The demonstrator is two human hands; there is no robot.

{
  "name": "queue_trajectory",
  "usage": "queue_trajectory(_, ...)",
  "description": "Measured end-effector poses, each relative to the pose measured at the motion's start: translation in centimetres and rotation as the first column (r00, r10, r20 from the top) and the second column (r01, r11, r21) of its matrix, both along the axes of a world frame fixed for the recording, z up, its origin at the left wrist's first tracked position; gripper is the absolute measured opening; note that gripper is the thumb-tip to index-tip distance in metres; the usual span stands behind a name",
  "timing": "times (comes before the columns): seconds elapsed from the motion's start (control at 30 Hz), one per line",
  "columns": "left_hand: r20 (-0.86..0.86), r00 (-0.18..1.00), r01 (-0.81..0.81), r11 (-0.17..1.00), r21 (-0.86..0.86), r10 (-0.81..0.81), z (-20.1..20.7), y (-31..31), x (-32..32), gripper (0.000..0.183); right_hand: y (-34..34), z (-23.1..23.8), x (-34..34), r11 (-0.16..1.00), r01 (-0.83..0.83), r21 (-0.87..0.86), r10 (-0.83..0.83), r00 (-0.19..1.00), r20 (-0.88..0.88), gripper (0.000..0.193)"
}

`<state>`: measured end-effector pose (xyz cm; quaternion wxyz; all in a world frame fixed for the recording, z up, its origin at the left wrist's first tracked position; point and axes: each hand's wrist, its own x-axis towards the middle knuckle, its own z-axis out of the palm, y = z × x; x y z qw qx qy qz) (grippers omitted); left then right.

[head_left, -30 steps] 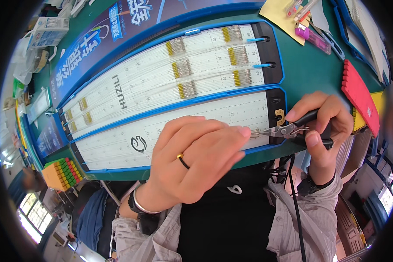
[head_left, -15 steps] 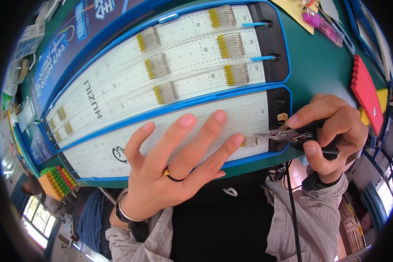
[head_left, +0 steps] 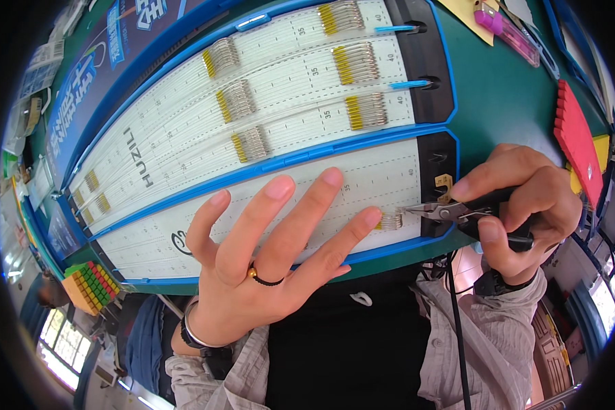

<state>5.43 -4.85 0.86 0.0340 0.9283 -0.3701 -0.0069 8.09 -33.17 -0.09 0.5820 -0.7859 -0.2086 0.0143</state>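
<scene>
A blue-edged fishing hook case (head_left: 348, 145) lies unfolded on the table. My left hand (head_left: 253, 273) rests with fingers spread over its nearer white panel. The index fingertip touches or nearly touches the yellow end of a small bundle of fishing hooks (head_left: 391, 221). In my right hand (head_left: 536, 201) is a pair of black-handled pliers (head_left: 437, 211), their metal jaws pointing left at that bundle. Whether the jaws grip a hook is too small to tell. Just above them, a small gold-coloured tag (head_left: 443, 184) sits on the case's black end, near my right thumb or finger.
Several hook bundles (head_left: 366, 111) with yellow ends fill the case's farther panel. A red notched block (head_left: 577, 143) and a pink transparent cutter (head_left: 506, 34) lie at the right. A blue printed box (head_left: 109, 75) stands behind the case. A black cable (head_left: 458, 321) hangs below the table edge.
The farther panel sits slightly further left in view. My left hand's fingers have shifted a little to the left, the index fingertip staying by the hooks. The pliers hold nearly the same place.
</scene>
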Motion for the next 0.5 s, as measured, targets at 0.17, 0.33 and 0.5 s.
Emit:
queue_trajectory(0.17,0.023,1.0,0.019,0.999,-0.047,-0.018,-0.2,0.0,0.1,0.037,-0.1,0.0,0.3,0.997,-0.083,-0.006,0.083,0.996,0.019,0.025)
queue_trajectory(0.33,0.118,0.992,0.064,0.994,-0.086,-0.054,-0.2,0.9,-0.1,0.037,0.2,-0.3,0.2,0.999,-0.044,0.031,0.044,0.999,0.007,0.026)
queue_trajectory(0.5,0.108,0.993,0.067,0.994,-0.088,-0.057,0.2,1.0,-0.1,0.038,0.0,-0.2,0.2,0.998,-0.045,0.038,0.044,0.999,0.029,0.025)
